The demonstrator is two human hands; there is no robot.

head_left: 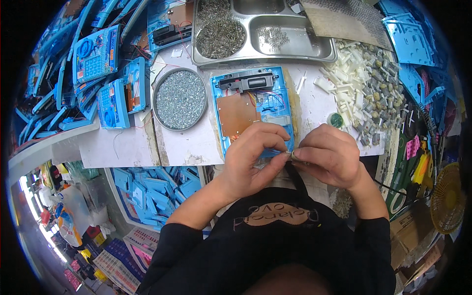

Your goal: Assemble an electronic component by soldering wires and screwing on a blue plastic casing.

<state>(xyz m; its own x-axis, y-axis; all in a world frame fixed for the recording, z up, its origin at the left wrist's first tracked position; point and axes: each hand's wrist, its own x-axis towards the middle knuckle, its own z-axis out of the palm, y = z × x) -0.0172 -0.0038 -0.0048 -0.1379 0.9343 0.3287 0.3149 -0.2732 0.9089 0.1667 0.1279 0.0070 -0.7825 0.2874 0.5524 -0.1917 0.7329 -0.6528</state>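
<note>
— What are your hands on?

— My left hand and my right hand meet at one small metal part. Both are curled in tight, thumb and fingertips pinched on it from either side. It's too small for me to say what it is.

— Where is that?

— Just over the near edge of the open blue plastic case, which lies flat on the white bench top with a brown circuit board and a black block inside it.

— And around it?

— A round tin of screws just left of the case, a steel compartment tray behind it holding more small metal bits, and a heap of white plastic pieces and small motors to the right. Stacked blue cases lie on the far left
</note>
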